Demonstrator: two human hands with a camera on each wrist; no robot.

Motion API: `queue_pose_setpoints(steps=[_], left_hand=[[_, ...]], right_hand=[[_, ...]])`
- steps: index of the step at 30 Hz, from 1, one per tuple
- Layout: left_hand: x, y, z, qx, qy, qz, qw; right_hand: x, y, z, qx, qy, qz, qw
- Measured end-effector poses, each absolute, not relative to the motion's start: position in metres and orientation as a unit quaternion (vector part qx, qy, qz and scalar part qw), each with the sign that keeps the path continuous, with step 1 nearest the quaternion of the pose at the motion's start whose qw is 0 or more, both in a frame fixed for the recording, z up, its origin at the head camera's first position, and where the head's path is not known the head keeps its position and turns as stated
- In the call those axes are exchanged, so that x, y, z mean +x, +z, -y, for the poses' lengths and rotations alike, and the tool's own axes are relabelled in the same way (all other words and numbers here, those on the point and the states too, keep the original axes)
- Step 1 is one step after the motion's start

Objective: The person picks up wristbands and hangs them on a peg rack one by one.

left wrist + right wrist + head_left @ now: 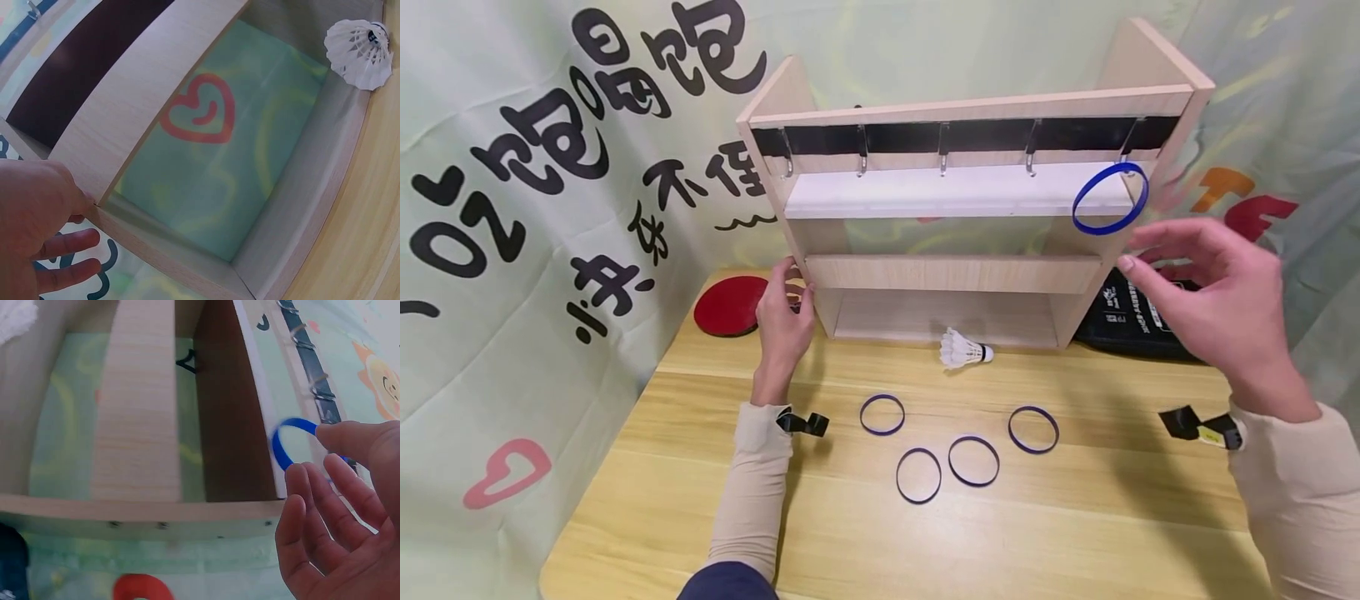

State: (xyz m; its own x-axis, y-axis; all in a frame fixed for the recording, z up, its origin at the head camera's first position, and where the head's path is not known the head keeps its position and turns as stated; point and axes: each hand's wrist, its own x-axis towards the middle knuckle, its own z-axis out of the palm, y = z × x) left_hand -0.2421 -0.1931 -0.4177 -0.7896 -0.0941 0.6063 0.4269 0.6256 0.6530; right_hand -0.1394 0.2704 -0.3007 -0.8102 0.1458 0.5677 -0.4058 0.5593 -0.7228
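A blue ring (pixel 1111 198) hangs from the rightmost metal hook on a small wooden shelf (pixel 951 273). My right hand (pixel 1221 292) is just below and right of that ring, thumb and fingers apart with nothing between them. The right wrist view shows the same blue ring (pixel 281 444) beyond the thumb and fingertips. At the shelf's left side panel, my left hand (pixel 785 321) holds the panel's edge. Two of its fingers stretch past the panel in the left wrist view, and the thumb is hidden there.
Several dark blue rings (pixel 973 461) lie on the wooden table (pixel 1045 533). A shuttlecock (pixel 964 349) lies by the shelf's front edge. Left of the shelf is a red paddle (pixel 730 306); a black case (pixel 1138 321) is behind its right side. The other hooks (pixel 943 150) hold nothing.
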Motion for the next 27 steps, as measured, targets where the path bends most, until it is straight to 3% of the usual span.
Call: queue_pose_setpoints(steps=[16,27], left_hand=[[-0.244,-0.418,0.194,-0.103,-0.422,0.844,0.315],[-0.245,-0.418,0.194,-0.1,-0.42,0.847,0.311]], right_hand=[[-0.124,-0.384,-0.251,0.145,0.451,0.85,0.228],[-0.118,-0.439,-0.235,0.128,0.443,0.879,0.117]])
